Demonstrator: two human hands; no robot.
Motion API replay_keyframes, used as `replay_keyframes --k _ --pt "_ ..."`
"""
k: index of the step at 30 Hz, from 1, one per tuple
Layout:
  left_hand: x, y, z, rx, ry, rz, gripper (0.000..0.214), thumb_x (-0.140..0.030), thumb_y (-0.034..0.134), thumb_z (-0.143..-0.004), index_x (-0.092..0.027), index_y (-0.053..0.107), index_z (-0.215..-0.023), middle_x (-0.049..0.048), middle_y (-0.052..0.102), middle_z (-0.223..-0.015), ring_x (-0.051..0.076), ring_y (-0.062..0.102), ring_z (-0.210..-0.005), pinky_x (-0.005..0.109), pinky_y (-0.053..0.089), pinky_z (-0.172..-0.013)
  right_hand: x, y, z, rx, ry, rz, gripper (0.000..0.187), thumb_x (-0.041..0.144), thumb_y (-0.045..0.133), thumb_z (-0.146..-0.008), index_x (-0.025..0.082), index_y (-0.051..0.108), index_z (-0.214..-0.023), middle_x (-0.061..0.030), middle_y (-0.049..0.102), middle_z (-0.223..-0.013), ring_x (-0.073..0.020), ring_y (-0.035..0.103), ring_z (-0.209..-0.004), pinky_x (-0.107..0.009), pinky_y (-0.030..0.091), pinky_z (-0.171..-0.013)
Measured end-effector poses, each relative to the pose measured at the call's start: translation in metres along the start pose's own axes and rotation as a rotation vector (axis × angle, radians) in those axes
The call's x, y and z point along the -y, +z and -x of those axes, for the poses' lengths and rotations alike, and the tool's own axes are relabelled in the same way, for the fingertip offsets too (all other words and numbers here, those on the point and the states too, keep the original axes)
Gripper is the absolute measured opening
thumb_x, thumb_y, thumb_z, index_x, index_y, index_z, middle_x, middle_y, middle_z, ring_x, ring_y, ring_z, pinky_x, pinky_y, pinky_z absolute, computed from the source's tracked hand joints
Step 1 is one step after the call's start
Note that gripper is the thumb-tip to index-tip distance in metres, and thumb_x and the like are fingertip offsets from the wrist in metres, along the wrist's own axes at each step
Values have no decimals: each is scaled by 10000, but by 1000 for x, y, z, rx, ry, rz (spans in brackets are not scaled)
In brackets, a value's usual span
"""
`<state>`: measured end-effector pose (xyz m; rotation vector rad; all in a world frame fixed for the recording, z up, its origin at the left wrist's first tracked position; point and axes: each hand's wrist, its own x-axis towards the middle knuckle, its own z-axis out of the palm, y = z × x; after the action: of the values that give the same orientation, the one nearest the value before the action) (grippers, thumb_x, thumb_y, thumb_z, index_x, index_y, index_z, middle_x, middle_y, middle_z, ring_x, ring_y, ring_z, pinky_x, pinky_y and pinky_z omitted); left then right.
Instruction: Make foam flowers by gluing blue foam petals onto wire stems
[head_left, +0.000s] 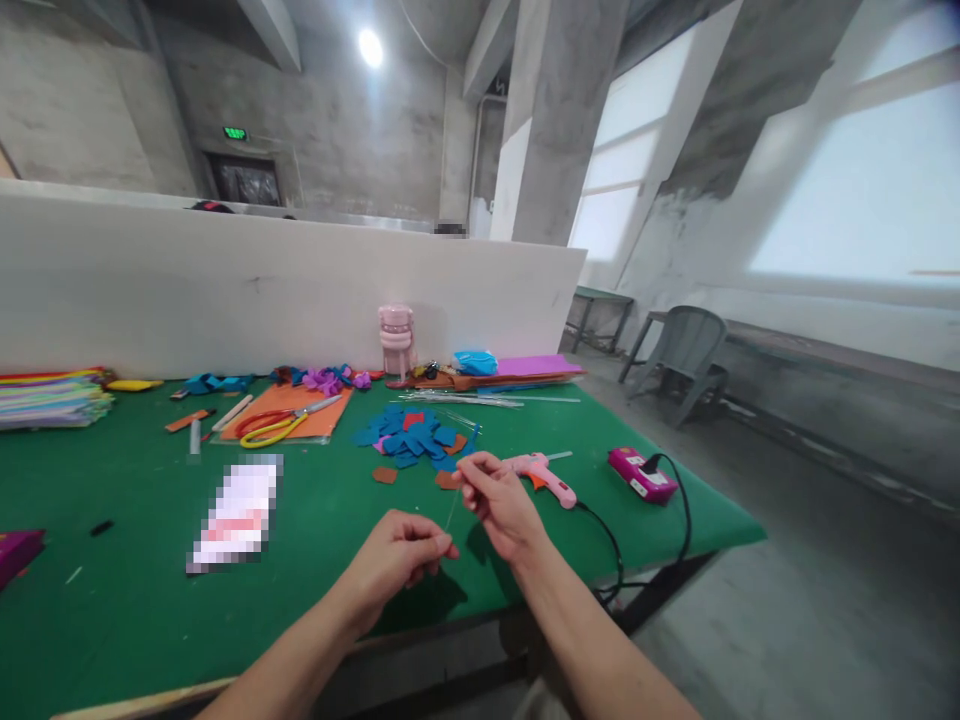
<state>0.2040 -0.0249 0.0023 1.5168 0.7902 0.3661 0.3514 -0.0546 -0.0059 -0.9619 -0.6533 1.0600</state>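
Observation:
Low over the near edge of the green table, my left hand [401, 550] pinches the lower end of a thin wire [451, 515]. My right hand [495, 500] is closed on the wire's upper part, its fingertips pressed together. A narrow blue piece [475, 436] rises just above the right fingertips; I cannot tell whether it is joined to the wire. Behind the hands is a heap of cut blue pieces [416, 435] with some brown and red ones among them. A pink glue gun [551, 482] lies right beside my right hand.
A purple box [643, 474] with a black cable sits at the table's right side. Scissors [289, 420] rest on orange sheets [322, 425] to the left. Bundled wires [465, 398] and a pink cup [396, 340] stand before the white partition [300, 290].

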Motion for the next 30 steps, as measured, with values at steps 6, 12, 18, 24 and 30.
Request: replay_keyframes --k 6,12,18,24,30 --pt "8 14 19 299 -64 -311 202 -296 575 -656 -153 710 -610 -11 498 -445 84 360 -406 215 250 -423 16 -27 -13 -225 -93 -127 285 303 766 -532 171 579 -703 31 594 -632 -32 438 -480 -147 312 -409" --pt "41 32 32 326 199 -999 89 -283 707 -563 -197 702 -540 40 591 -461 144 442 -411 254 259 -425 17 -34 -16 -240 -118 -99 273 315 757 -555 165 588 -707 25 607 -651 -25 438 -472 -143 324 -408" --pt "71 43 30 486 247 -1327 192 -95 575 -629 -213 720 -668 82 667 -597 205 590 -507 269 389 -478 15 -30 -12 -198 -122 -67 254 320 744 -582 156 598 -709 17 620 -666 -19 420 -455 -127 274 -369" --pt "17 3 33 485 413 -939 237 -131 516 -690 -262 696 -773 -1 694 -803 146 617 -735 212 426 -647 22 -29 -9 -136 -61 -180 231 278 756 -583 163 599 -707 28 612 -641 -19 420 -447 -118 301 -371" --pt "2 -17 0 -103 261 -448 453 -230 537 -698 -190 534 -1149 42 651 -873 109 541 -531 232 418 -523 12 -3 6 67 79 -359 204 236 754 -603 156 594 -701 39 585 -603 -10 411 -439 -112 314 -386"
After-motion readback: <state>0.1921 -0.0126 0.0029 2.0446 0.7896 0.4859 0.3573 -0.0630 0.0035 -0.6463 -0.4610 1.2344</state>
